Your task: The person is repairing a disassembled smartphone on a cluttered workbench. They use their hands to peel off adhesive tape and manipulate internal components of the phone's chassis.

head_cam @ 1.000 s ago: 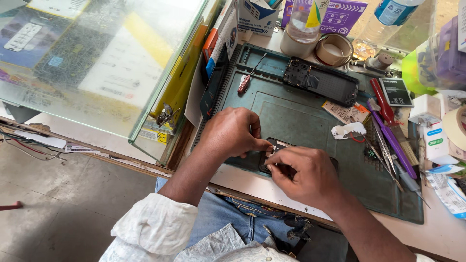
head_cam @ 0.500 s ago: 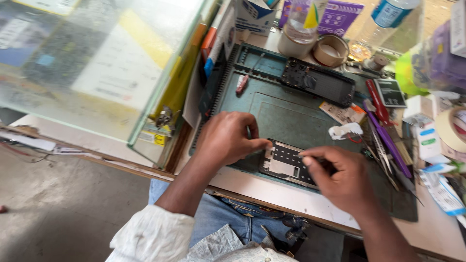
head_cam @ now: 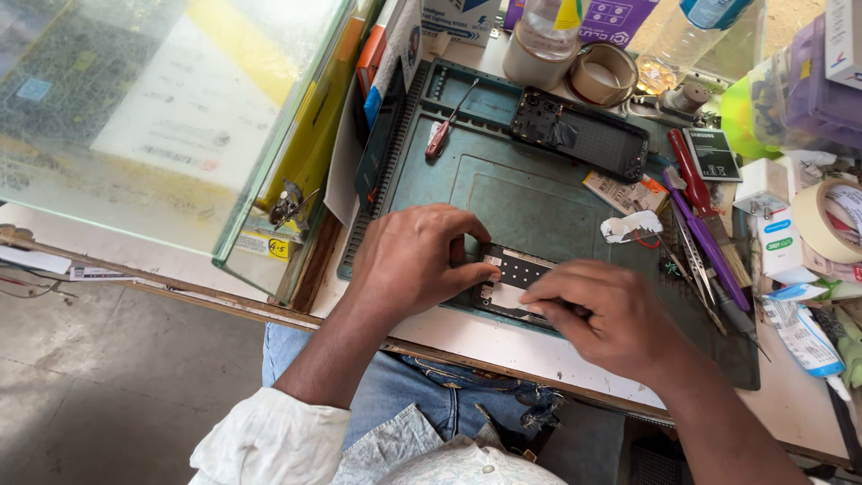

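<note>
A small dark phone part (head_cam: pixel 514 277), with a grid of holes and a pale patch, lies on the green work mat (head_cam: pixel 521 193) near its front edge. My left hand (head_cam: pixel 415 256) pinches the part's left end and holds it flat. My right hand (head_cam: pixel 603 314) covers its right end, with the fingertips pressed on the pale patch; whether a tool is in those fingers is hidden. An opened black phone body (head_cam: pixel 579 133) rests at the back of the mat.
A red-handled screwdriver (head_cam: pixel 443 126) lies on the mat's back left. Tweezers, a purple tool (head_cam: pixel 709 238) and a red tool (head_cam: pixel 691 180) lie on the right. A glass case (head_cam: pixel 171 117) stands left. Tape rolls (head_cam: pixel 603 74), bottles and boxes crowd the back and right.
The view has shifted a little. My right hand has moved left over the part, which now shows more clearly between both hands. My left hand stays on its left end.
</note>
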